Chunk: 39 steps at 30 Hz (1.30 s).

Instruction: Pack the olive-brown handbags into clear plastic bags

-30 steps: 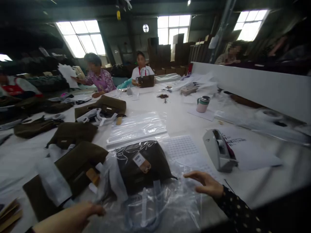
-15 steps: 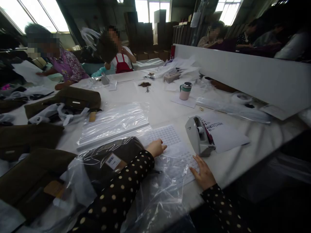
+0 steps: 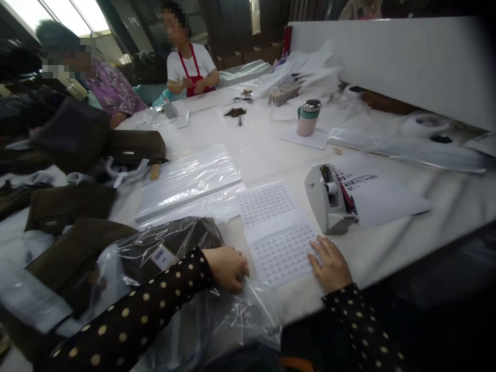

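Across a white surface (image 3: pixel 267 155) on a workroom floor, olive bags (image 3: pixel 73 204) line the left. The left hand (image 3: pixel 225 267) curls its fingers at a plastic-wrapped bag (image 3: pixel 186 232); whether they grip cannot be told. Between the hands, a printed sheet (image 3: pixel 277 222) slants lengthwise away and leftward, its right edge under the nearer right hand (image 3: pixel 331 266), fingers spread. Beyond stands a tape dispenser (image 3: pixel 325 209); a white partition (image 3: pixel 387 67) closes the far right.

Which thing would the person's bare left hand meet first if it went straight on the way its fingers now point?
The left hand would probably meet the white paper sheet with small printed rows first, though it might pass just above; depth is unclear.
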Motion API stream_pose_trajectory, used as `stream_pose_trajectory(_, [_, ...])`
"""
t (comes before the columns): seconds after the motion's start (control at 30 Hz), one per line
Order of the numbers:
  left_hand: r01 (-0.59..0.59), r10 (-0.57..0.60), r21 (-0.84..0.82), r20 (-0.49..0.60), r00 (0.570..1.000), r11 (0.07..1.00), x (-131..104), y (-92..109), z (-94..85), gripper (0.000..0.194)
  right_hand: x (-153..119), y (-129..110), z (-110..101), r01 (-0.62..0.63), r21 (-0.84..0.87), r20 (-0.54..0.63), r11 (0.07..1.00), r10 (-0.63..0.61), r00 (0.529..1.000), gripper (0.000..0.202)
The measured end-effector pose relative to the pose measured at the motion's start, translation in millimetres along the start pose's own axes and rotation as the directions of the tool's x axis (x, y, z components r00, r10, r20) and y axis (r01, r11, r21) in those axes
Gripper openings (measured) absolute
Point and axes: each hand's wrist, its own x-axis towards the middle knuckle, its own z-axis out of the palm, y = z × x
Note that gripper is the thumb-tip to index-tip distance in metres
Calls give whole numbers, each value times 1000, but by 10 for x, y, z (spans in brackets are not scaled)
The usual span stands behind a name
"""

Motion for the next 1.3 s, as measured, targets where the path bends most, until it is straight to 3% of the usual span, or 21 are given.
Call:
stream_pose_trajectory(0.1, [59,-23,-215,168,985,975,11,-45,11,42,7,-35,-16,7,-8,-16,1000,-7,1000,36])
stream_pose_trajectory(0.17, [128,-75,-311,179,981,942,48,-82,-2,55,11,-69,-18,16,-1,-34,1000,-16,999,36])
stream_pose_trajectory(0.23, [156,-129,-375,97,987,914,104,-107,-22,63,13,-109,-9,22,18,-41,1000,-21,999,36])
stream_pose_trajectory(0.3, [166,-208,-406,-61,976,899,195,-120,-51,64,11,-143,12,15,32,-32,999,-14,999,37])
stream_pose_trajectory(0.43, [229,-371,-374,-369,852,898,547,-131,-151,44,5,-178,55,-23,33,-11,999,23,1000,39])
stream_pose_trajectory(0.53, [272,-428,-371,-452,783,888,937,-128,-240,45,2,-191,61,-37,34,-13,999,38,999,38])
stream_pose_trajectory(0.63, [294,-451,-379,-442,776,877,1314,-101,-324,58,1,-204,46,-41,42,-9,998,41,999,38])
stream_pose_trajectory(0.7, [275,-426,-378,-411,806,884,1505,-62,-388,61,13,-199,19,-52,69,-6,996,53,999,38])
stream_pose_trajectory(0.8, [183,-324,-375,-360,875,909,1674,22,-518,46,90,-141,-73,-100,160,2,982,101,995,35])
stream_pose_trajectory(0.9, [77,-201,-397,-283,938,915,1724,112,-680,33,264,-21,-238,-137,269,-34,953,152,988,30])
stream_pose_trajectory(1.0, [-16,-75,-445,-186,980,895,1685,181,-820,31,488,103,-428,-100,332,-81,938,135,988,28])
stream_pose_trajectory(1.07, [-89,19,-511,-142,990,855,1633,209,-877,34,618,152,-535,-45,383,-40,923,65,997,26])
stream_pose_trajectory(1.17, [-181,170,-684,-84,982,707,1563,231,-909,40,744,163,-649,-14,490,88,872,-33,996,18])
stream_pose_trajectory(1.23, [-205,246,-769,-63,967,606,1538,246,-906,46,783,142,-701,-42,518,141,854,-37,989,17])
stream_pose_trajectory(1.3, [-216,269,-796,-70,961,565,1530,266,-892,51,797,118,-737,-66,507,163,859,-21,986,17])
